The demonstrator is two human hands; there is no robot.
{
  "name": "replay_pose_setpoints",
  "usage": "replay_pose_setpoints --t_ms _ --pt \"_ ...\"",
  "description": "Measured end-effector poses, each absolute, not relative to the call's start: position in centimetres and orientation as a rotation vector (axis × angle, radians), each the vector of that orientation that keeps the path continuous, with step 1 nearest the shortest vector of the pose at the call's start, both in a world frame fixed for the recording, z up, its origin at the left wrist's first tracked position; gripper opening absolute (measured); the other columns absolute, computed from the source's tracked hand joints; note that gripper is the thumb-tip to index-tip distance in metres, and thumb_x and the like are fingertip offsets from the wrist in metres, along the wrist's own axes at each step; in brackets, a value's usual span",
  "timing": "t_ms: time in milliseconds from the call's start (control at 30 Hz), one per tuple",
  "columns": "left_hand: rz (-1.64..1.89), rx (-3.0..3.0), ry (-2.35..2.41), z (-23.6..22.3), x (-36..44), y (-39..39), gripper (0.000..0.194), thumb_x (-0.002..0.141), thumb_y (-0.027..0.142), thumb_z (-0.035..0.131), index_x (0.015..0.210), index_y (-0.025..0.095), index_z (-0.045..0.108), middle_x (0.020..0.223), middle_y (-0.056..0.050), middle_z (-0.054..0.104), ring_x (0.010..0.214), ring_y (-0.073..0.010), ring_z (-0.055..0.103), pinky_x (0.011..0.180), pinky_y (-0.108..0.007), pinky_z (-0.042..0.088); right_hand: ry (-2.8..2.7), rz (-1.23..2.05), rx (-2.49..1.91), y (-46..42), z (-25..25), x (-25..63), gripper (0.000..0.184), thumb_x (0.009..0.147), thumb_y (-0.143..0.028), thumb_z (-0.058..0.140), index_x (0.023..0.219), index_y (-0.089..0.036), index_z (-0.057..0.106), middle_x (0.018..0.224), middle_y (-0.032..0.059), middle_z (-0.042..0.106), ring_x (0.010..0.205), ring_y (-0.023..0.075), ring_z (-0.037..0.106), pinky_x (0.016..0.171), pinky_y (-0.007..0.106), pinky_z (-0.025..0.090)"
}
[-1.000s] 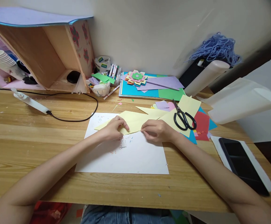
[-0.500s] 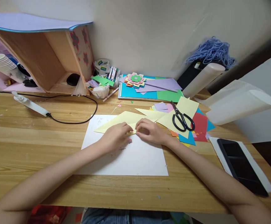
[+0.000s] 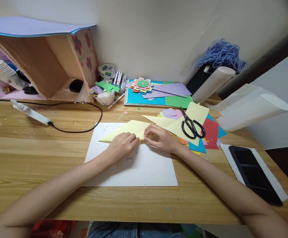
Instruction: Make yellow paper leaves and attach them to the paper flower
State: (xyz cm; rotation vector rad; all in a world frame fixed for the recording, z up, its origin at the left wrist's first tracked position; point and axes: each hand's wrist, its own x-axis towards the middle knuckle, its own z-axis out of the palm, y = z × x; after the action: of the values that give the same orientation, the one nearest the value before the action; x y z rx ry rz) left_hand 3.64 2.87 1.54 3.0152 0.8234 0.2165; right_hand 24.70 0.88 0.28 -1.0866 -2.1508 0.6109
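A pale yellow paper sheet [image 3: 130,128] lies over a white sheet [image 3: 156,172], its near edge turned up in a narrow roll or fold. My left hand [image 3: 125,145] is closed on that near edge, fingers curled over it. Beside it, my right hand [image 3: 157,137] pinches the edge's right end between thumb and fingertips. Part of the yellow sheet is hidden behind both hands. Faint marks show on the white sheet below them.
Black-handled scissors [image 3: 192,127] rest on coloured paper scraps [image 3: 210,130] to the right. A phone [image 3: 255,175] lies farther right. Behind are a layered paper flower [image 3: 142,85], a scrap-filled cup [image 3: 105,98] and a wooden box [image 3: 59,62]. A white glue gun [image 3: 31,112] with its cable sits left.
My left hand's fingers have closed further over the paper's near edge, and the thumb has tucked under. My right hand keeps its pinch at about the same spot. The view shifted slightly.
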Motion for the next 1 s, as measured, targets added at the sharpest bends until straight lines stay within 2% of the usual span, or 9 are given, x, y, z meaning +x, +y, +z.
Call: replay_pose_setpoints --t_ms 133,267,400,533,700,833,1000 --pt "0.443 2.872 0.912 3.0 3.5 2.4 0.024 0.088 0.017 0.039 0.086 0.018 0.064 0.079 -0.007 0.063 0.069 -0.0168 0.055 0.059 -0.028 0.038 -2.199 0.476 -1.008 0.6 1.3 24.6 0.010 0.081 -0.021 0.054 0.091 -0.020 0.055 0.089 0.0056 0.060 0.087 0.0185 0.054 0.078 0.035 0.046" --pt "0.566 2.474 0.938 5.8 3.2 1.7 0.018 0.084 0.022 0.048 0.083 0.019 0.066 0.079 -0.003 0.065 0.071 -0.0144 0.057 0.062 -0.026 0.041 -2.197 0.452 -0.980 -0.4 3.5 24.3 0.008 0.083 -0.019 0.051 0.089 -0.022 0.057 0.082 0.0038 0.061 0.080 0.0172 0.055 0.072 0.033 0.046" --pt "0.411 1.937 0.958 8.2 3.0 1.7 0.019 0.079 0.031 0.054 0.077 0.017 0.067 0.075 -0.002 0.067 0.069 -0.0140 0.059 0.064 -0.026 0.045 -2.133 0.616 -1.041 -1.7 6.2 23.8 0.010 0.084 -0.021 0.052 0.089 -0.021 0.061 0.083 0.0035 0.063 0.079 0.0161 0.056 0.073 0.031 0.046" --pt "0.199 1.620 0.926 7.6 2.9 3.2 0.025 0.074 0.036 0.059 0.078 0.014 0.068 0.077 -0.004 0.069 0.072 -0.0157 0.060 0.067 -0.027 0.045 -2.033 0.855 -1.213 -2.0 6.8 23.3 0.012 0.083 -0.019 0.053 0.084 -0.020 0.064 0.084 0.0023 0.065 0.078 0.0141 0.057 0.072 0.028 0.045" --pt "0.306 1.903 0.978 3.8 3.2 4.7 0.021 0.077 0.033 0.057 0.078 0.016 0.069 0.076 -0.004 0.067 0.070 -0.0150 0.058 0.066 -0.027 0.043 -1.978 0.906 -1.379 -0.3 3.8 23.0 0.012 0.081 -0.017 0.054 0.078 -0.020 0.065 0.081 0.0011 0.065 0.077 0.0138 0.057 0.069 0.027 0.044" --pt "0.382 2.248 1.066 1.7 3.4 4.8 0.018 0.080 0.028 0.054 0.078 0.019 0.070 0.077 -0.003 0.063 0.069 -0.0142 0.055 0.061 -0.025 0.039 -2.042 0.691 -1.386 0.7 1.1 22.9 0.010 0.080 -0.017 0.057 0.075 -0.019 0.065 0.078 0.0010 0.062 0.078 0.0142 0.055 0.071 0.028 0.043" --pt "0.434 2.459 1.107 0.9 3.6 4.4 0.017 0.083 0.024 0.053 0.083 0.021 0.069 0.080 -0.002 0.064 0.072 -0.0143 0.056 0.060 -0.025 0.037 -2.097 0.483 -1.282 0.9 -0.7 22.9 0.009 0.081 -0.015 0.056 0.082 -0.020 0.064 0.083 0.0029 0.061 0.082 0.0157 0.054 0.073 0.029 0.042"
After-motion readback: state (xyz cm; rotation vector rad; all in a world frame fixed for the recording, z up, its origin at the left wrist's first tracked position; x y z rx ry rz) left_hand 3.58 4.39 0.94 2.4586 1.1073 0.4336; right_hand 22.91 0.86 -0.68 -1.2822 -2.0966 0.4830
